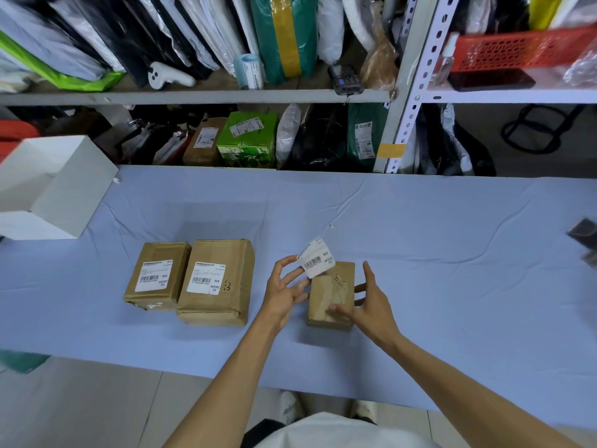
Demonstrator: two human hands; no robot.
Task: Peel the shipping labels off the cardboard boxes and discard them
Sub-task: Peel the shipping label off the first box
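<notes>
I count three cardboard boxes on the blue-covered surface (420,227), and I judge the job roughly a third done at best. The small box (328,286) on the right shows a bare, scuffed top where its sticker sat, and the peeled shipping label (317,261) stands lifted above the box's far left corner, pinched at its edge by the fingers of the left hand (284,287). I cannot tell whether its lowest edge is free of the cardboard or clings by a last strip. The right hand (370,302) lies spread wide, fingers straight, steadying the small box from its near right side and gripping nothing. Left of that, well apart from it, the middle box (226,305) and the left box (151,297) sit just beside each other, each with its white barcode label, the middle label (205,281) and the left label (155,278), flat and untouched. So what remains, as I read it: discard this first label, perhaps into the open white box (64,192) at the far left, then peel two more.
</notes>
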